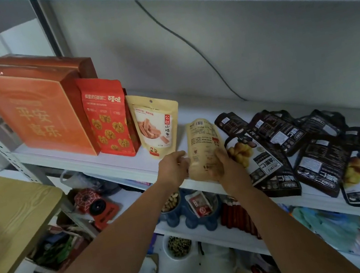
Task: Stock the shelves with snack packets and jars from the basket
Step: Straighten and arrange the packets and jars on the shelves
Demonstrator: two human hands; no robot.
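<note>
On the shelf's near edge: a tan packet [205,148], barcode side facing out, is held between a standing tan packet [158,125] on its left and a heap of black packets [296,147] on its right.
Left hand [174,166]: fingers curled on the held packet's left edge, pinching it.
Right hand [221,167]: wrapped round the packet's lower right side, gripping it.
Shelf [116,164]: white, with bare board behind the held packet.
Placed upright: two orange boxes [32,107], a red packet [108,117] and the standing tan packet, in a row at the left.
Lying flat: the black packets overlap in a loose heap at the right.
Basket: not in view, so what remains in it cannot be told.
Progress: seemingly midway; the held packet is not yet released, and the heap looks unsorted.
</note>
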